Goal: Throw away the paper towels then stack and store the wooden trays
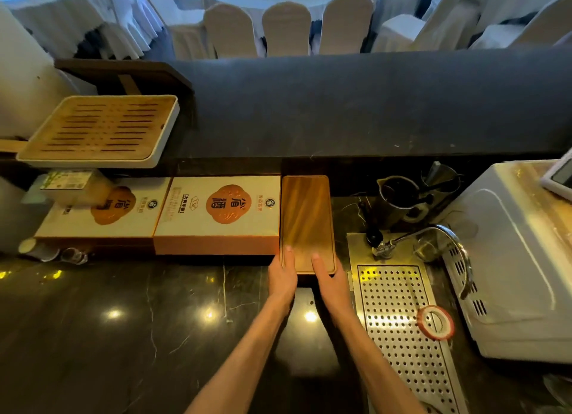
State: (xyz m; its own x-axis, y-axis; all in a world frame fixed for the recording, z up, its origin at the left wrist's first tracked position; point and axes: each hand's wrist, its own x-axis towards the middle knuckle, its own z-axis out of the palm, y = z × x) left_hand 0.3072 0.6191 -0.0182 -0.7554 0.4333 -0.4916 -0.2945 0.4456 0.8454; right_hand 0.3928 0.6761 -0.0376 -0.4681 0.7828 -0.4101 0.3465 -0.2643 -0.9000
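A long narrow wooden tray (306,215) lies on the dark counter, squeezed between an orange-and-white gift box (218,211) and the sink area. My left hand (283,274) grips its near left corner, thumb lying on the tray's top. My right hand (329,277) holds the near right corner the same way. A slatted bamboo tray in a white frame (99,130) rests raised at the far left. No paper towels are visible.
A perforated steel drain board (402,327) with a red tape ring (435,322) lies to the right, with a tap (433,231), metal cups (399,200) and a white appliance (520,259) beyond. A second gift box (102,212) sits left. A raised dark ledge (340,104) runs behind.
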